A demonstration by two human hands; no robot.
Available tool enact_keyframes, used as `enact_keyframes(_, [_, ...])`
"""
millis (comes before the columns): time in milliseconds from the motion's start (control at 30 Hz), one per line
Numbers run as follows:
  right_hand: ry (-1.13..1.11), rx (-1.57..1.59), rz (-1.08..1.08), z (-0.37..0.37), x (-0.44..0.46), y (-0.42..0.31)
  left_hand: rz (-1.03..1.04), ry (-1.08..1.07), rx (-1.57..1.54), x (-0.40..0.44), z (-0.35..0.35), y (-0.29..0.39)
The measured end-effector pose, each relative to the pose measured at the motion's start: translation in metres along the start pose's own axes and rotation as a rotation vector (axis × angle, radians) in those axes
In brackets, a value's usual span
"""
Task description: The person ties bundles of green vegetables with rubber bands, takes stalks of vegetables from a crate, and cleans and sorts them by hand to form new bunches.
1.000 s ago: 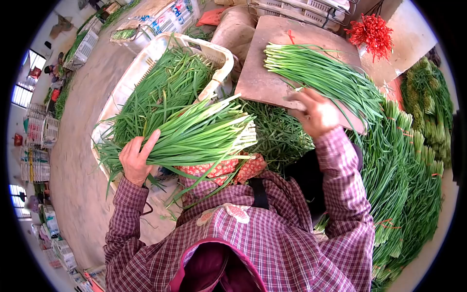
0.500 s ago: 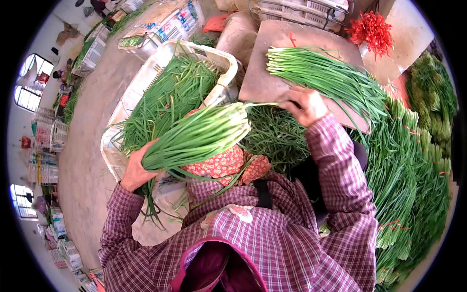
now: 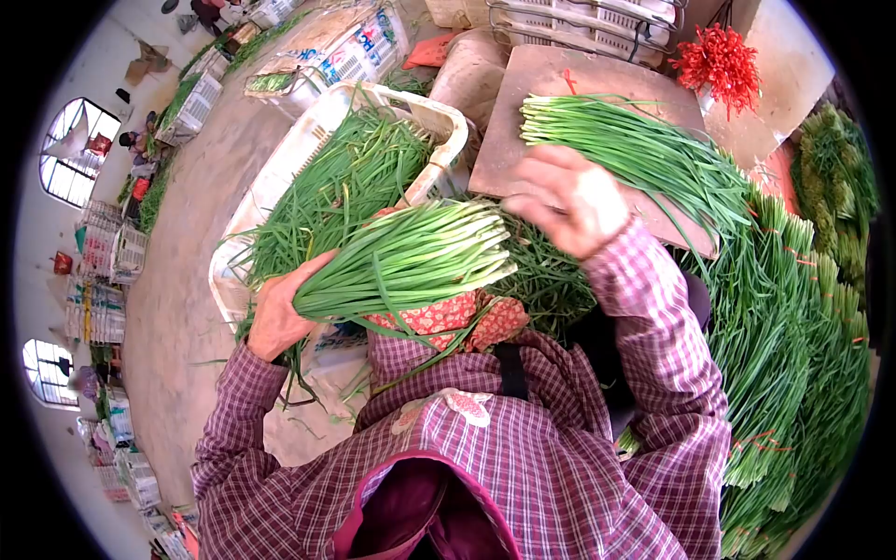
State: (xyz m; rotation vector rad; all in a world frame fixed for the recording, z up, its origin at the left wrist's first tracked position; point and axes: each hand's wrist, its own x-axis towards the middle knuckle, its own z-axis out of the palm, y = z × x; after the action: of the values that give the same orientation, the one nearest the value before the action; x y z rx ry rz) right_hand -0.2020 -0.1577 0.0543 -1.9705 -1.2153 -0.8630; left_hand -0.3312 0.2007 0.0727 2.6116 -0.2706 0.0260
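Note:
My left hand [image 3: 283, 308] is wrapped round the leafy end of a bunch of green chives [image 3: 411, 257]. The bunch lies slantwise over my lap, its pale cut ends toward the right. Just right of those ends, my right hand [image 3: 577, 198] is in the air, somewhat blurred, with its fingers apart and nothing visible in them. A second bunch of chives [image 3: 625, 140] rests on a brown board [image 3: 499, 168] beyond my right hand. Below the hand, loose chives [image 3: 551, 271] lie in a dark heap.
A white plastic crate [image 3: 233, 229] of loose chives stands at the left. Tied chive bundles [image 3: 765, 355] are piled along my right side. Red ties [image 3: 719, 70] hang in a clump behind the board. Farther crates [image 3: 364, 47] stand on the floor.
My right hand held a thin strand at the bunch's cut ends; now it is raised a little, apart from the bunch, and the strand is no longer visible. The bunch has shifted slightly right.

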Motion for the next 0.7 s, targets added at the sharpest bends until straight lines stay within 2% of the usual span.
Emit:
enact_keyframes(33, [-0.045, 0.065, 0.015, 0.014, 0.006, -0.004, 0.041, 0.005, 0.033, 0.001, 0.001, 0.001])
enact_keyframes(67, [-0.253, 0.237, 0.086, 0.022, 0.019, -0.009, 0.08, 0.009, 0.065, 0.002, 0.0, 0.003])
enact_keyframes(100, [-0.302, 0.261, 0.11, 0.031, 0.025, -0.018, 0.076, 0.011, 0.069, 0.002, 0.0, 0.004])
enact_keyframes(167, [-0.246, 0.303, 0.001, 0.053, 0.031, -0.028, 0.095, 0.005, 0.07, 0.003, -0.001, 0.007])
enact_keyframes(300, [-0.33, 0.406, 0.04, 0.069, 0.036, -0.033, 0.105, 0.004, 0.089, 0.005, -0.001, 0.009])
enact_keyframes(367, [-0.164, 0.987, 0.449, 0.062, 0.038, -0.027, 0.082, -0.009, 0.042, 0.004, 0.001, 0.007])
enact_keyframes(400, [-0.041, 1.304, 0.768, 0.053, 0.038, -0.02, 0.083, -0.012, 0.038, 0.003, 0.002, 0.006])
enact_keyframes(433, [0.122, 1.474, 0.867, 0.049, 0.036, -0.006, 0.062, -0.046, -0.018, 0.002, 0.003, 0.004])
enact_keyframes(500, [0.39, 1.564, 0.954, 0.03, 0.029, 0.023, 0.05, -0.079, -0.075, -0.002, 0.006, -0.008])
enact_keyframes(533, [0.36, 1.576, 0.813, 0.02, 0.019, 0.045, -0.048, -0.125, -0.258, -0.008, 0.009, -0.022])
enact_keyframes(567, [0.414, 1.659, 0.787, 0.008, 0.007, 0.064, -0.149, -0.166, -0.441, -0.013, 0.01, -0.03])
enact_keyframes(600, [0.465, 1.525, 0.803, -0.012, -0.001, 0.065, -0.259, -0.169, -0.535, -0.017, 0.01, -0.031])
enact_keyframes(633, [0.546, 1.471, 0.783, -0.024, -0.007, 0.064, -0.259, -0.163, -0.535, -0.02, 0.009, -0.03])
enact_keyframes(700, [0.423, 1.019, 0.954, -0.038, -0.024, 0.06, -0.572, -0.172, -0.917, -0.028, 0.007, -0.024])
